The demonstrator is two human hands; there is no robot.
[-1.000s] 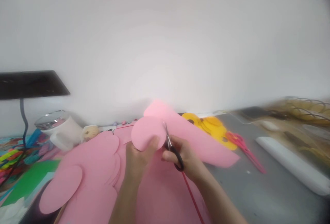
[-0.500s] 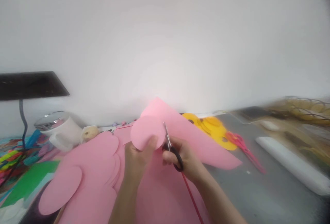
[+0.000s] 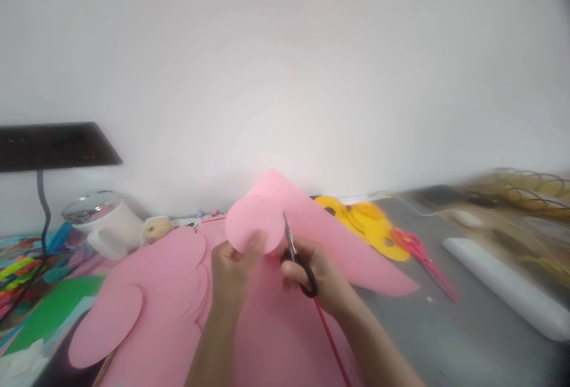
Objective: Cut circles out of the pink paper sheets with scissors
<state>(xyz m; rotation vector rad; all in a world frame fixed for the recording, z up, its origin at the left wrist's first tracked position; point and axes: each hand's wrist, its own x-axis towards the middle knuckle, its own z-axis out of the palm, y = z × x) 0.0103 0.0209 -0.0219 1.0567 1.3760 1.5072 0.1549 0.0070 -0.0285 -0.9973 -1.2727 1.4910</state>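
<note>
My left hand [image 3: 235, 268] pinches a round pink paper disc [image 3: 253, 221] by its lower edge, the thumb lying on its face. In my right hand [image 3: 312, 265] is a pair of black-handled scissors [image 3: 291, 244], blades pointing up beside the disc's right edge. The blades look nearly closed; whether they touch the paper I cannot tell. Under both hands spreads a large pink sheet [image 3: 285, 333], its far corner rising against the wall. More pink rounded cut pieces [image 3: 155, 280] lie overlapping at the left, with a single loose pink disc [image 3: 107, 324] on top of them.
Yellow cut-out rings [image 3: 363, 221] and pink scissors [image 3: 423, 259] lie right of the sheet on the grey table [image 3: 401, 339]. Farther right is a white roll [image 3: 503, 286]. At left stand a white mug [image 3: 113, 227] and a dark panel [image 3: 57, 146] on a stem.
My left hand and the pink disc have shifted slightly up and left, and the disc has turned a little. The scissors have stayed in almost the same place.
</note>
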